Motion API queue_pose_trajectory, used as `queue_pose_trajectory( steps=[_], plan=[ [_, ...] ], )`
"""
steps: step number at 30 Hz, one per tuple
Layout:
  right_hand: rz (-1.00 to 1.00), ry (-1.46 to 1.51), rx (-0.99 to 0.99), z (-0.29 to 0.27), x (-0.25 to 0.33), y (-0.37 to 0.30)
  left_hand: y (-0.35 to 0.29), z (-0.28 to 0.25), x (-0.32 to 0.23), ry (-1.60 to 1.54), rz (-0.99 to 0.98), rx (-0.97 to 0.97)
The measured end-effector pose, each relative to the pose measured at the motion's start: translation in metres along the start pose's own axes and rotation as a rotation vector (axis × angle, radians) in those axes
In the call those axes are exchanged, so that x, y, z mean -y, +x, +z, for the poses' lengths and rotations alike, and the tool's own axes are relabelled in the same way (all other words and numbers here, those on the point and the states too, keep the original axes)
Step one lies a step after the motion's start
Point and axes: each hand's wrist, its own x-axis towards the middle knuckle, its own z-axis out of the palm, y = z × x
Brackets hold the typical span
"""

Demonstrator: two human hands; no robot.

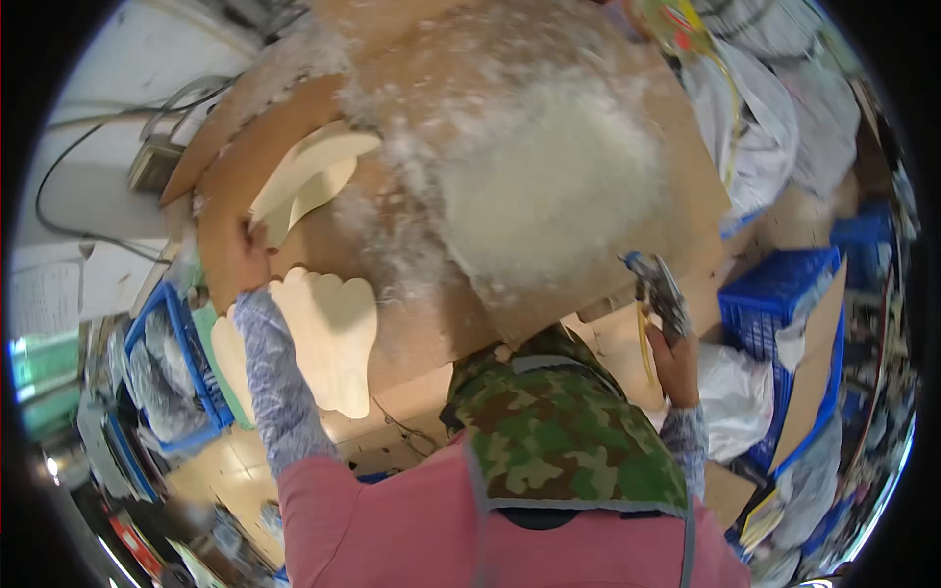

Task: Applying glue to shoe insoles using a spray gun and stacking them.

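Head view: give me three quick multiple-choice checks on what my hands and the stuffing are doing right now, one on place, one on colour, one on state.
1. The white fibre pile lies:
A. on the brown board
B. in a blue crate
C. on the floor

2. The crates at the right are:
A. red
B. blue
C. green

3. The right hand is:
A. empty
B. flat on the board
C. gripping a metal tool

Key: 1 A, fluff rests on the brown board. 2 B, the crate is blue. 3 C, fingers wrap the metal tool.

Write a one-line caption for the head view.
Left hand on cream paw-shaped fabric pieces beside white fluffy stuffing; right hand grips a metal spray gun.
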Motion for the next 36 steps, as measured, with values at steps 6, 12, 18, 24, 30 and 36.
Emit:
queue_pose_trajectory(
  steps=[6,12,18,24,30,36],
  plan=[
    [0.15,0.15,0.029,-0.021,-0.016,0.005,-0.079,0.047,-0.221,-0.633,-0.139,0.136],
    [0.145,0.266,0.031,-0.027,-0.038,-0.002,-0.141,0.191,-0.213,-0.681,-0.402,0.487],
    [0.154,0.185,0.271,-0.026,-0.006,0.006,-0.202,0.238,-0.167,-0.405,-0.419,0.415],
    [-0.211,0.211,0.437,0.002,0.025,0.019,-0.206,0.237,-0.145,-0.592,-0.478,0.367],
    [-0.105,0.224,0.561,0.009,0.03,0.027,-0.208,0.24,-0.146,-0.568,-0.482,0.334],
    [-0.088,0.18,0.513,0.007,0.023,0.04,-0.208,0.238,-0.156,-0.541,-0.48,0.335]
  ],
)
